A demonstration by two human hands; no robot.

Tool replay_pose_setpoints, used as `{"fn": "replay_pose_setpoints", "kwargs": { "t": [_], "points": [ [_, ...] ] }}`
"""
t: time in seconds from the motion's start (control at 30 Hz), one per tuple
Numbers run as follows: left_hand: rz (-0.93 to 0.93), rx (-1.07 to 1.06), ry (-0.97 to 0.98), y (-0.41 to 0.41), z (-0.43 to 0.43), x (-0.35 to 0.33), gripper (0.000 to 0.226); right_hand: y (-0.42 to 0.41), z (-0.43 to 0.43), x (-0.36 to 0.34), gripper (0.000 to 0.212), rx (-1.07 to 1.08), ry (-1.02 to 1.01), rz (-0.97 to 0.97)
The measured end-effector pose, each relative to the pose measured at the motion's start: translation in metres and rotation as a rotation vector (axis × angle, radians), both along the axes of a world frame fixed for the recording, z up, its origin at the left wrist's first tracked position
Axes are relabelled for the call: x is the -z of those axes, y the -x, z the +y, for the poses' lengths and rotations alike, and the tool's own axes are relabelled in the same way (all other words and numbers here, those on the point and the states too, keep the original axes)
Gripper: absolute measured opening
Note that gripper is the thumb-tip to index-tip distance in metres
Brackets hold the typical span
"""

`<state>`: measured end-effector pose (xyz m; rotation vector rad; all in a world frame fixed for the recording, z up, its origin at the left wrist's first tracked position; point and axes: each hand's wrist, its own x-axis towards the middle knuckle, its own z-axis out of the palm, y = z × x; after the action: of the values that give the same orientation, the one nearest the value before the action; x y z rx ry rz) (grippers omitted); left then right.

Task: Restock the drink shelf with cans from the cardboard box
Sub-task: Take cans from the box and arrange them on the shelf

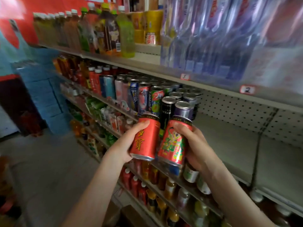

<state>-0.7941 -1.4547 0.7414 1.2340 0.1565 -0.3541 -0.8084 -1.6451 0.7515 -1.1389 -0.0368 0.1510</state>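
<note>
The left hand (125,143) is curling its fingers round a gold-lettered red metal can (146,138) and the right hand (196,145) round a green-figured red metal can (173,142), both nearly upright, the bare grey shelf board (226,138) lying just beyond the fingertips, nearer the right.

Grey floor (41,169) btm left; red banner (54,7) top left, blue boxes (44,89) stacked below.

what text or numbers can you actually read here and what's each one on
"3": red-bordered tag on the shelf edge.
"2": second tag, further right on that edge.
"2": green can in the front row.
"寶": red can in the left hand.
Too blurred: illustrated can in the right hand, bottle labels.
</note>
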Motion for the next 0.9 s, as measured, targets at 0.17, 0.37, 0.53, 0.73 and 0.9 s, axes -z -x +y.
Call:
{"fn": "replay_pose_setpoints", "kwargs": {
  "t": [0.17, 0.37, 0.53, 0.73, 0.9],
  "points": [
    [-0.082, 0.214, -0.073, -0.008, -0.068, -0.018, 0.036, 0.012, -0.065, -0.020, 0.059, 0.100, -0.010, -0.007],
    [-0.105, 0.353, -0.094, -0.017, -0.152, -0.027, 0.030, 0.017, -0.141, -0.030, 0.036, 0.259, 0.052, -0.006],
    [-0.063, 0.352, -0.084, -0.023, -0.204, -0.023, 0.058, 0.009, -0.189, -0.022, 0.029, 0.315, 0.068, 0.085],
    [-0.012, 0.393, -0.118, -0.041, -0.239, -0.015, 0.064, -0.003, -0.221, -0.006, 0.027, 0.331, 0.220, 0.029],
    [-0.013, 0.424, -0.169, -0.057, -0.253, -0.005, 0.035, -0.015, -0.232, 0.001, 0.024, 0.466, 0.526, 0.036]
  ]
}}
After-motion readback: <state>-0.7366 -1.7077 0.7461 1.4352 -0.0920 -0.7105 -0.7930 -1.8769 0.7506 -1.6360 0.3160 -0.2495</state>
